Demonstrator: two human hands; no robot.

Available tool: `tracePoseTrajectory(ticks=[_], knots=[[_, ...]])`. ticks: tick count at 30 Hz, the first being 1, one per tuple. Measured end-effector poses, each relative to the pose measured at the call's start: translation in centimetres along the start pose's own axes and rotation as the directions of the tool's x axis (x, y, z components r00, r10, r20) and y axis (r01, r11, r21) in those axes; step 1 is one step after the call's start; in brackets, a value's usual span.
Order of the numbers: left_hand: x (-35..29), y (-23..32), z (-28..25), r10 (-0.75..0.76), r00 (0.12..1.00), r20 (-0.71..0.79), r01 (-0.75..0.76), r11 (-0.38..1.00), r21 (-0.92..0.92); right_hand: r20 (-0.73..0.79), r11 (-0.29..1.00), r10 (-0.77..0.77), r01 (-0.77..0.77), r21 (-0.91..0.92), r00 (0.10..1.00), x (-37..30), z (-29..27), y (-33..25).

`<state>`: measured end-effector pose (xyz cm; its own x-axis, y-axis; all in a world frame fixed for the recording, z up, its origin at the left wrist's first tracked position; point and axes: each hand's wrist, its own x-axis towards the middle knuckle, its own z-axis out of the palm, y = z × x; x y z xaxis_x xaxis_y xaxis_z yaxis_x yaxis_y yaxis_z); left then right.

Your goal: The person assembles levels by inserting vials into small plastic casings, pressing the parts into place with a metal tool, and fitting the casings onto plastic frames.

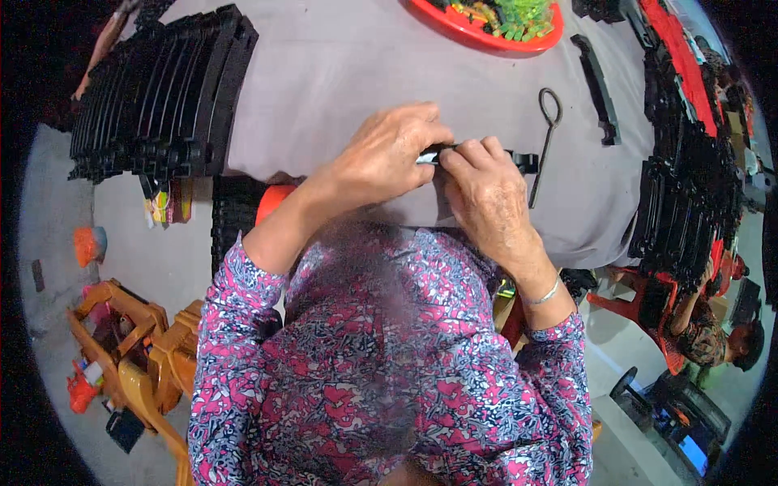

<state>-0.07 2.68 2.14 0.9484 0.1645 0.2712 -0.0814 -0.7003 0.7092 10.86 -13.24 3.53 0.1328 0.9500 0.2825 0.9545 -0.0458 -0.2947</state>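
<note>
Close to the table's near edge, a black plastic strip [525, 162] lies across between my hands, its right end sticking out past my fingers. My left hand [389, 154] is closed, thumb and fingers pinched at the strip's left end, where a small whitish patch shows. My right hand [493, 194] has its fingers bent over the middle of the strip, gripping it; the fingers hide most of that part. Just right of the strip is a thin metal rod with a looped end [550, 121]. A similar long black plastic piece [597, 89] rests farther back.
A row of black plastic parts [162, 89] stands at the left of the grey-covered table [324, 65]. Far off sits a red tray [486, 40] of small coloured pieces. More black parts [681, 211] are piled right, near another person [713, 340]. Wooden chairs [138, 348] stand lower left.
</note>
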Motion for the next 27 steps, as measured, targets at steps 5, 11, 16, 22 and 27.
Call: tracePoseTrajectory(ticks=[5, 11, 16, 22, 27], knots=[[-0.7, 0.1, -0.2, -0.041, 0.999, 0.019, 0.041, 0.999, -0.001, -0.025, 0.98, 0.021, -0.016, 0.2, 0.999, 0.2, -1.8, 0.6], [-0.9, -0.1, -0.8, -0.038, 0.997, 0.069, 0.038, 0.999, 0.006, -0.216, 0.841, 0.397, -0.259, 0.476, 0.892, 4.0, -4.9, 5.9], [-0.9, -0.5, -0.6, -0.087, 0.985, 0.147, 0.096, 0.994, -0.054, -0.227, 0.882, 0.379, -0.275, 0.384, 0.897, 10.5, -2.5, 12.2], [-1.1, -1.1, 0.1, -0.037, 0.993, 0.11, 0.043, 0.997, -0.058, -0.172, 0.943, 0.246, -0.194, 0.27, 0.954, 16.6, 0.5, 13.0], [-1.0, -1.8, 0.6, 0.049, 0.998, 0.042, -0.046, 0.996, -0.072, -0.096, 1.0, -0.021, 0.022, 0.011, 0.995, 19.0, 2.6, 13.8]])
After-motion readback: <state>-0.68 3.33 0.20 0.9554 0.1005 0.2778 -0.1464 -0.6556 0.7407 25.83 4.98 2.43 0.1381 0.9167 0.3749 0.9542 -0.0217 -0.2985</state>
